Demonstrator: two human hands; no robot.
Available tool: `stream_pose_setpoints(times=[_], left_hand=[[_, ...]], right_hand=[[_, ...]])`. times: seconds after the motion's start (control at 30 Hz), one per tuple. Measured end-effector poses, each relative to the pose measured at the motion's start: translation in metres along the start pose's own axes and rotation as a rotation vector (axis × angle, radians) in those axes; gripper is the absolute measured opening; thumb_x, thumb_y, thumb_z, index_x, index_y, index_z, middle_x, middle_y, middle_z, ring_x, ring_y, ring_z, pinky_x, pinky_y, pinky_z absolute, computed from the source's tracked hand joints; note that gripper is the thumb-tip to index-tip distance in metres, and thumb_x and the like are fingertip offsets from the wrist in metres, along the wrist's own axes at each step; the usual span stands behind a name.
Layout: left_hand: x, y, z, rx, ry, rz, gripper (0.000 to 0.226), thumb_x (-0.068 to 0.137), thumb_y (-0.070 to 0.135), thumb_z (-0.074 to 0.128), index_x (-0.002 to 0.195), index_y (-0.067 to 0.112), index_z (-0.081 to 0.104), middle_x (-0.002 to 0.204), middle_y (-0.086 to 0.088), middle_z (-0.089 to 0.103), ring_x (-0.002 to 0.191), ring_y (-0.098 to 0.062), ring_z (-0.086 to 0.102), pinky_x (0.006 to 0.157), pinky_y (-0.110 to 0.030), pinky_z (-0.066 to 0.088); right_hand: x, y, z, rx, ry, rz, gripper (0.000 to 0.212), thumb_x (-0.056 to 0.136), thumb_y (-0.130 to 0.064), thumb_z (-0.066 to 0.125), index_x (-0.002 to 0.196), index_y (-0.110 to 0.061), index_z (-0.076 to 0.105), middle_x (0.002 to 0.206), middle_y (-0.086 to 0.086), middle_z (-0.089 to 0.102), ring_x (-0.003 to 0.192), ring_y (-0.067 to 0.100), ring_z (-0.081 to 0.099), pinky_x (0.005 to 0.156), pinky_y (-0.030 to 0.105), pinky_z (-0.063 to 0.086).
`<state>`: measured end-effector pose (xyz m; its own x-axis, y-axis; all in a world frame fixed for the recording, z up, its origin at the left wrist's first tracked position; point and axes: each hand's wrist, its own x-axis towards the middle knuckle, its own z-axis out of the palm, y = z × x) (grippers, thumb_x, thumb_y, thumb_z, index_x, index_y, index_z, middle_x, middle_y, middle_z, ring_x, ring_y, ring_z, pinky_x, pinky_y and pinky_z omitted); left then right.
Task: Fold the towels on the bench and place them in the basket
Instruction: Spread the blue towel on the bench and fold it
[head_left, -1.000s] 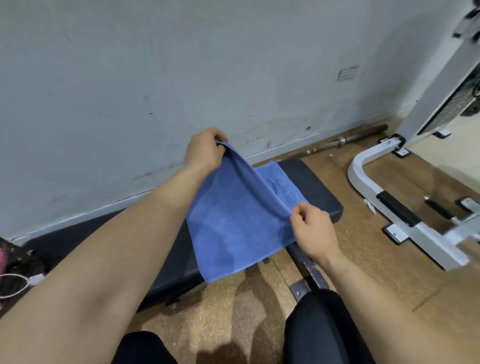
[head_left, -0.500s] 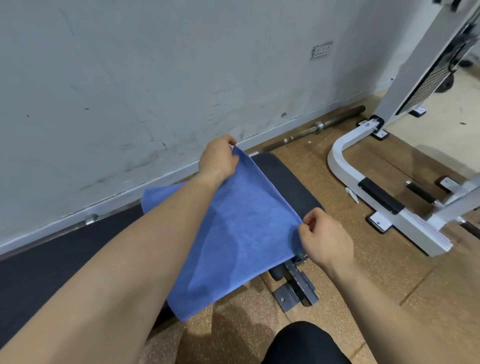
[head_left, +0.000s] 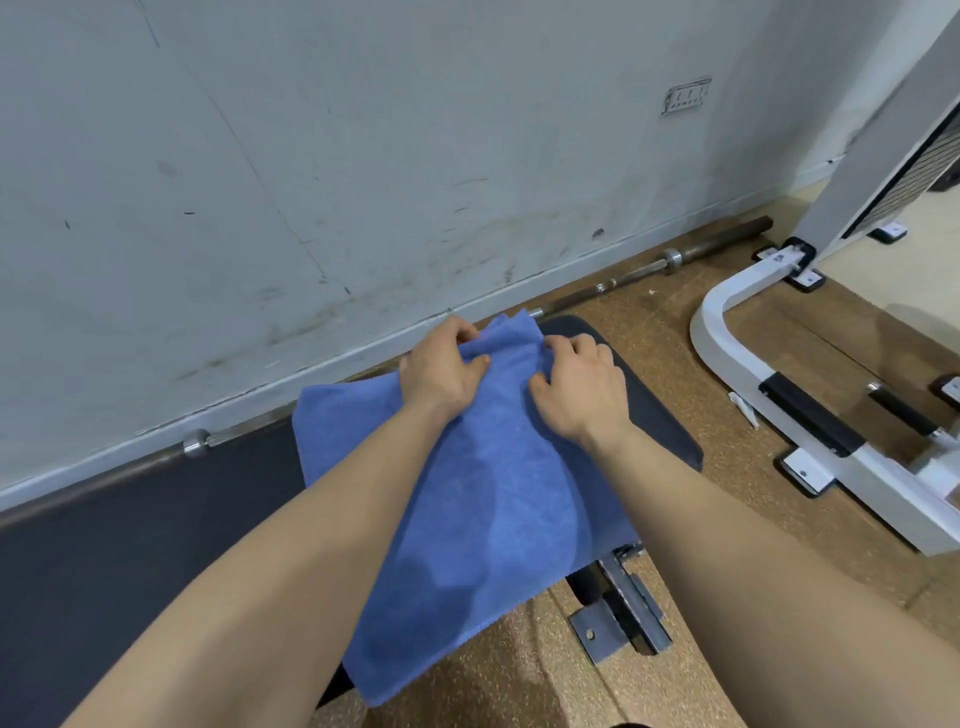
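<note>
Both the left hand (head_left: 441, 376) and right hand (head_left: 579, 397) hold the blue towel (head_left: 483, 499) at its far edge, fingers (head_left: 569, 347) curled into cloth. It lies doubled over the tabletop (head_left: 660, 431), overhanging. Folding looks half-done — next likely calls for another fold, edges matched.

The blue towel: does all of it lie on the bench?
No, the near corner of the blue towel hangs past the front edge of the bench.
</note>
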<state>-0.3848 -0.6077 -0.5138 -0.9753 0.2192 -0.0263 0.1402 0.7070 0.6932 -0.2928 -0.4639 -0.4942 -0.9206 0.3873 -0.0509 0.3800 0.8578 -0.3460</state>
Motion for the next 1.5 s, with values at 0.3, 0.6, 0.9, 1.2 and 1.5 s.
stream_pose_setpoints(times=[0.3,0.6,0.9,1.2,1.5], left_hand=[[-0.020,0.003,-0.018,-0.156,0.010,0.096,0.021,0.065,0.024,0.061,0.068,0.044,0.057,0.082,0.022,0.065,0.090,-0.009,0.063,0.094,-0.043,0.047],[-0.093,0.013,-0.070,-0.337,0.088,0.185,0.013,0.078,0.048,0.070,0.087,0.038,0.067,0.087,0.020,0.069,0.091,-0.006,0.064,0.091,-0.042,0.049],[-0.206,-0.051,-0.143,-0.585,0.332,-0.054,0.020,0.095,0.023,0.052,0.076,0.022,0.050,0.066,0.018,0.053,0.063,-0.003,0.044,0.059,-0.018,0.035],[-0.244,-0.075,-0.181,-0.597,0.318,0.038,0.017,0.091,0.018,0.070,0.082,0.012,0.057,0.073,0.011,0.059,0.067,-0.006,0.052,0.063,-0.014,0.043],[-0.251,-0.088,-0.196,-0.607,0.350,0.072,0.014,0.095,0.011,0.063,0.092,0.024,0.066,0.093,0.011,0.071,0.093,-0.013,0.066,0.088,-0.032,0.052]], right_hand=[[0.024,-0.022,-0.009,0.605,0.004,0.043,0.005,0.091,-0.024,0.052,0.092,-0.026,0.056,0.087,-0.005,0.066,0.086,0.019,0.062,0.074,0.037,0.048],[-0.052,-0.066,-0.037,1.083,0.021,-0.054,0.017,0.089,-0.009,0.063,0.072,-0.010,0.062,0.061,-0.006,0.053,0.060,0.007,0.048,0.058,0.025,0.042],[-0.152,-0.158,-0.021,0.832,-0.329,-0.380,0.006,0.089,-0.014,0.062,0.092,-0.009,0.063,0.083,0.020,0.061,0.068,0.022,0.049,0.065,0.040,0.043],[-0.205,-0.189,-0.019,1.273,-0.583,-0.150,0.034,0.099,-0.011,0.048,0.084,-0.018,0.077,0.072,0.001,0.070,0.060,0.011,0.060,0.054,0.023,0.050],[-0.193,-0.198,-0.010,1.161,-0.509,-0.303,0.006,0.089,-0.015,0.073,0.090,-0.017,0.067,0.075,0.005,0.063,0.065,0.017,0.058,0.058,0.031,0.054]])
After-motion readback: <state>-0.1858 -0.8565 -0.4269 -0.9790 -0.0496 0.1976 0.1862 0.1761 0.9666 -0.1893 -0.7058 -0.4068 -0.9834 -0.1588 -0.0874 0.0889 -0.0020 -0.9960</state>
